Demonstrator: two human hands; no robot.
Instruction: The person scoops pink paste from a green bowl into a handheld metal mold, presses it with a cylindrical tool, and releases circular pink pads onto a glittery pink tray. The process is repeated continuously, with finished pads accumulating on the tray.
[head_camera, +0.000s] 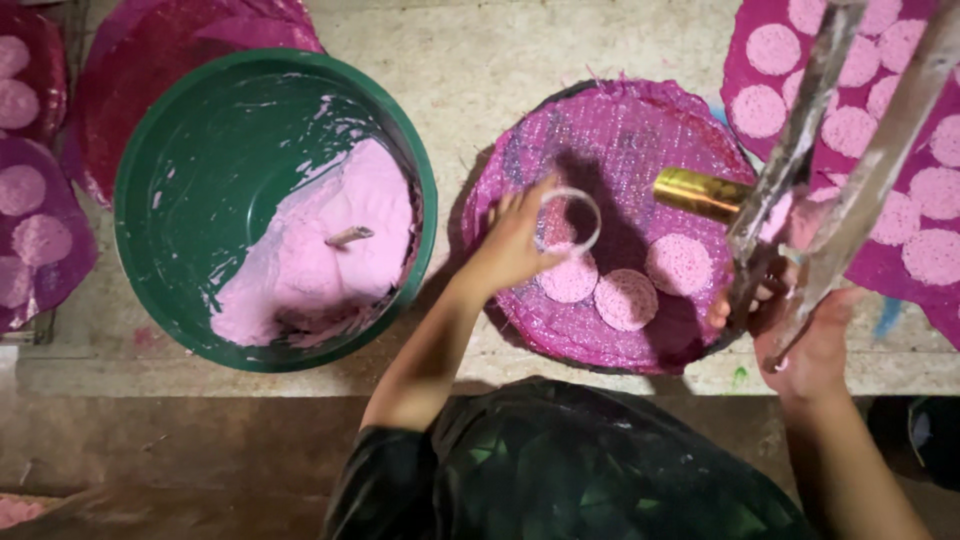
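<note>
Pink batter (330, 250) fills the lower right of the big green basin (160, 200), a stick poking up from it, well left of the work. Beside it lies the round purple woven tray (640, 130) carrying three pink discs. Over the tray's right edge the right hand (800, 335) grips a press of two long pale bars with a brass cylinder (700, 193). Smallest, the clear ring mould (570, 218) is pinched by the left hand (510, 245); it seems best seated flat, clear of the neighbouring discs.
</note>
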